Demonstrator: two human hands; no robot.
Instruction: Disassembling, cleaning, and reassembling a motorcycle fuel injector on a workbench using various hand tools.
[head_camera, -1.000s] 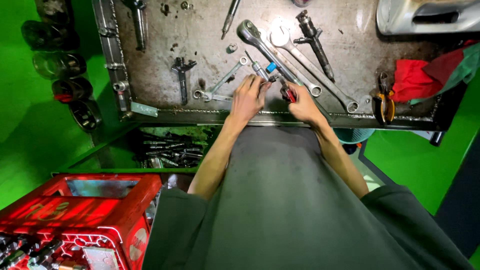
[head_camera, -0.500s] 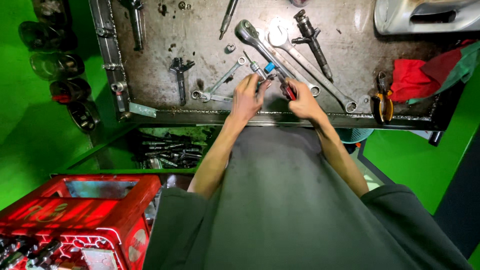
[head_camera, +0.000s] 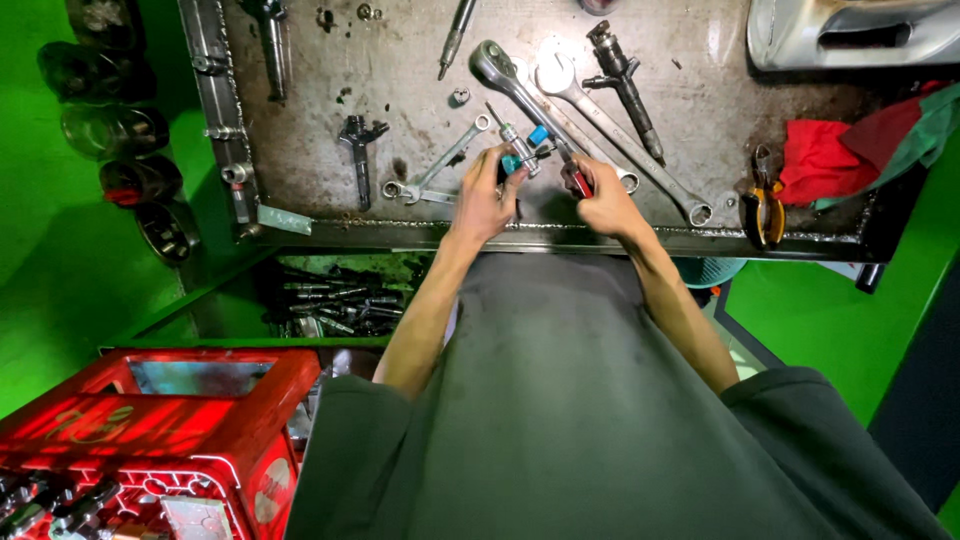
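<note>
1. Both hands have lifted a little off the near edge of the counter (head_camera: 400, 60) since the earlier frames, and the small part with the blue band now sits higher between them; nothing else on the counter has shifted.
2. Left hand (head_camera: 483, 200): its grip is clamped on a small metal injector part with a blue band (head_camera: 522, 150), held just above the counter, thin tip pointing up and away.
3. Right hand (head_camera: 603, 203): its grip is closed around a red-handled tool (head_camera: 578, 180), whose tip meets the part right beside the left grip.
4. Just beyond both grips lie a large ratchet wrench (head_camera: 520, 85) and a long ring spanner (head_camera: 620, 140), crossing each other.
5. To the left of the left grip rest a small open-ended spanner (head_camera: 440, 165) and a dark injector body (head_camera: 358, 150).
6. Well to the right of the right grip lie orange-handled pliers (head_camera: 765, 200) and a red rag (head_camera: 815, 160).
7. Progress, as a judgement: the part is in hand and being worked with the tool, so the job looks under way, not finished. Whether anything is loosened or fitted yet is too small to tell.
</note>
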